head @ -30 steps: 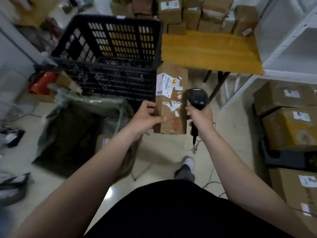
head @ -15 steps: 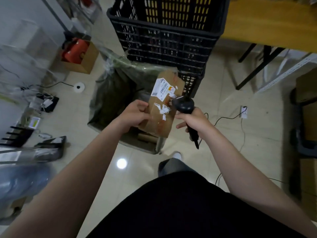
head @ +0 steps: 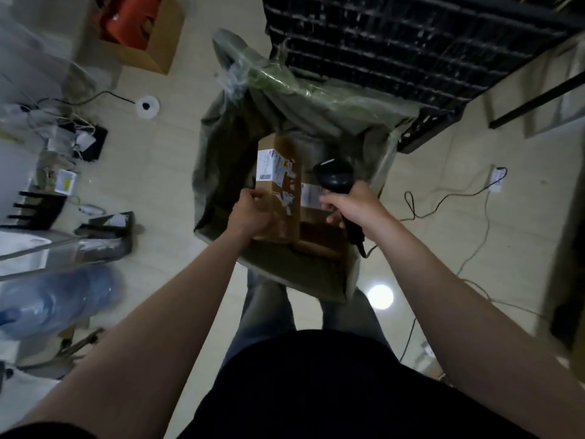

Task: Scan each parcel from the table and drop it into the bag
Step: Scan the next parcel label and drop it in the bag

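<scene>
A blue water bottle (head: 53,299) lies blurred at the far left, well apart from the work. The green bag (head: 221,160) stands open on the floor in front of the person's legs.

The left hand (head: 250,213) grasps the parcel (head: 280,198) at its near left edge, fingers curled round the side and thumb on the top face. The parcel is held over the bag's open mouth. Its long axis runs away from the person, the far end pointing towards the black crate (head: 395,49) and the near end towards the body, tilted slightly left at the top. It is a slim brown cardboard box. A white shipping label with a barcode wraps its far left corner, and torn white sticker scraps and orange print run down the top face.

Just to its right, lower inside the bag, lies a second box (head: 319,236) with a white label; whether the two touch I cannot tell.

The right hand (head: 351,207) is clenched round the handle of the black scanner (head: 337,177), whose head sits beside the parcel's right edge. A cable (head: 443,201) trails across the floor on the right.
</scene>
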